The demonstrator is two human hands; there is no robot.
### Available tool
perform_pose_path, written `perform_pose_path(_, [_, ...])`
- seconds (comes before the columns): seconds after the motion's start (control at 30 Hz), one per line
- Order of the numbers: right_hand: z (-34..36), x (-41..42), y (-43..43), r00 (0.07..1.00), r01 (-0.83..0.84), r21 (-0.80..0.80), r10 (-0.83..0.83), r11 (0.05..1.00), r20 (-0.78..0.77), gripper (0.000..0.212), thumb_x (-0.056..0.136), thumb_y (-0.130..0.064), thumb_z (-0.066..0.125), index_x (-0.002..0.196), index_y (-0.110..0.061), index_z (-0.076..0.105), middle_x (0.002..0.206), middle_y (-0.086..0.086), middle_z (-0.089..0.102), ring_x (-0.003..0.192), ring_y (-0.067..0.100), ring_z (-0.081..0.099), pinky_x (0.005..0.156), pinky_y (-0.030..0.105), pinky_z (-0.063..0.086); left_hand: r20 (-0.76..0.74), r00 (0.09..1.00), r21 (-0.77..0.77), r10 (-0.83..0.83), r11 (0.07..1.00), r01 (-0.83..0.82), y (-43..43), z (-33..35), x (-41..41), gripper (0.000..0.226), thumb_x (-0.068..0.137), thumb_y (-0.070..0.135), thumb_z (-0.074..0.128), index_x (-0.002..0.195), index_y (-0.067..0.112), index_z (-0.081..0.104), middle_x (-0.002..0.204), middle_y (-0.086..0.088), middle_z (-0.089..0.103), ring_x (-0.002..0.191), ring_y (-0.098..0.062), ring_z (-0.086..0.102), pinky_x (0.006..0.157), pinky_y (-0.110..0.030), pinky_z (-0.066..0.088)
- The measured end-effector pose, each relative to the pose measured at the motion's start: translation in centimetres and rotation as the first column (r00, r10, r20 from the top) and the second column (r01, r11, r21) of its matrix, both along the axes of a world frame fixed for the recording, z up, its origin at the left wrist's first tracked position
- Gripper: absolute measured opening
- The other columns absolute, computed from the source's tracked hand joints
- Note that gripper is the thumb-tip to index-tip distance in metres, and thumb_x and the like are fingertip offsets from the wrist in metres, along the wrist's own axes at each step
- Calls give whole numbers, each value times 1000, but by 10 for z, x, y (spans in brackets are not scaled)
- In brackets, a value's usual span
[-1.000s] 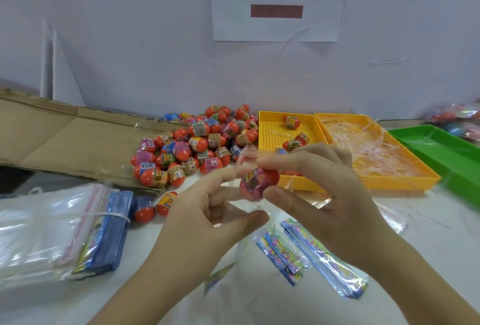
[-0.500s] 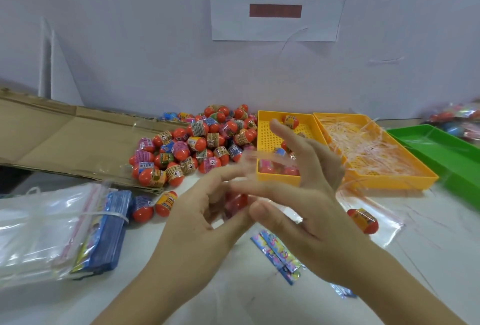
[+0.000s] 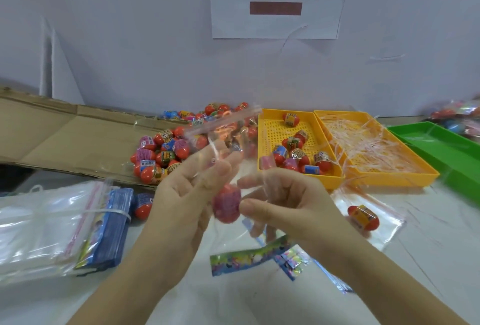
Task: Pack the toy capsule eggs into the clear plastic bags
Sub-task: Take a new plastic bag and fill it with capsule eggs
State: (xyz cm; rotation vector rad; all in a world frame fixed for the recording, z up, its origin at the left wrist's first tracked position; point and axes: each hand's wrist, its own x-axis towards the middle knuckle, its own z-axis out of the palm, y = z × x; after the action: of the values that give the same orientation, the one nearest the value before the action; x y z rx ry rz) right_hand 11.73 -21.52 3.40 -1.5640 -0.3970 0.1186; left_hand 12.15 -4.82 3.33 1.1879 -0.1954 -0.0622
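A bag stack (image 3: pixel 39 223) lies far left, with an egg pile (image 3: pixel 166 153) behind it. The left hand (image 3: pixel 181 205) pinches a clear bag (image 3: pixel 224 129) upright. A pink egg (image 3: pixel 226 207) sits low inside it, between the hands. The right hand (image 3: pixel 293 202) grips that egg through the film. A tray (image 3: pixel 270 127) stands at the right.

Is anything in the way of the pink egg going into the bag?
Nothing visible is. The pink egg sits between the left hand and right hand, and looks already inside the clear bag they hold, though it is blurry.
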Motion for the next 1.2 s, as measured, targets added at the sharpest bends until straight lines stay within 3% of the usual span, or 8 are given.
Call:
perform_pose_path(0.07, [3, 1, -1, 999, 49, 61, -49, 997, -3, 26, 66, -17, 75, 92, -16, 72, 73, 4, 73, 51, 16, 64, 47, 23, 51, -44, 996, -3, -81, 997, 81, 3, -1, 1, 87, 39, 55, 93, 112, 14, 71, 107, -8, 75, 96, -20, 73, 73, -23, 58])
perform_pose_path(0.17, [3, 2, -2, 996, 82, 56, -83, 995, 17, 29, 65, -17, 74, 94, -15, 70, 72, 8, 72, 51, 16, 64, 46, 24, 51, -96, 990, 98, -107, 988, 116, 1, -6, 2, 51, 51, 45, 86, 92, 15, 80, 98, -9, 76, 90, -17, 73, 86, -27, 58])
perform_pose_path(0.4, [9, 10, -19, 965, 241, -191, -214, 952, 151, 47, 61, -51, 72, 105, -37, 63, 94, -9, 73, 76, 8, 68, 64, 21, 54, -133, 989, -39, 64, 997, -70, 0, -7, 7, 27, 50, 33, 75, 70, 17, 80, 86, -9, 77, 81, -24, 75, 63, -28, 60])
perform_pose_path(0.53, [31, 21, -79, 891, 452, -782, -261, 430, 372, 31, 63, -50, 78, 88, -38, 64, 81, -19, 63, 72, -5, 57, 59, 16, 44, -147, 978, -68, 150, 985, -161, 4, -8, 11, 12, 59, 25, 71, 66, 18, 78, 80, -7, 76, 74, -27, 75, 55, -29, 59])
perform_pose_path(0.63, [31, 22, -114, 944, 115, -989, -321, 98, 78, 38, 61, -45, 85, 89, -34, 62, 91, -13, 59, 74, 7, 60, 56, 23, 52, -155, 971, -48, 185, 980, -194, 5, -11, 12, 12, 66, 23, 67, 66, 17, 78, 82, -7, 77, 75, -27, 75, 55, -27, 58])
perform_pose_path(0.93, [22, 29, -115, 942, 49, -969, -334, 244, -37, 28, 70, -25, 83, 91, -27, 63, 87, 1, 62, 58, 14, 58, 48, 27, 56, -178, 966, -30, 185, 981, -194, 3, -11, 11, 20, 63, 31, 72, 71, 14, 79, 83, -9, 77, 75, -28, 75, 53, -26, 58])
perform_pose_path(1.07, [38, 21, -106, 925, 379, -605, -262, 701, 276, 30, 69, -35, 74, 97, -41, 63, 91, -4, 68, 71, 17, 66, 64, 35, 59, -183, 975, -14, 124, 992, -129, 2, -10, 11, 42, 47, 37, 79, 82, 13, 78, 90, -12, 77, 77, -29, 75, 54, -28, 58])
perform_pose_path(1.2, [43, 9, -77, 925, 159, -28, -139, 987, 354, 25, 72, -30, 72, 96, -35, 67, 102, 5, 72, 90, 18, 67, 76, 27, 57, -109, 989, 97, 96, 992, -85, -3, -14, 8, 53, 44, 31, 81, 94, 15, 73, 88, -9, 77, 74, -23, 75, 57, -23, 57])
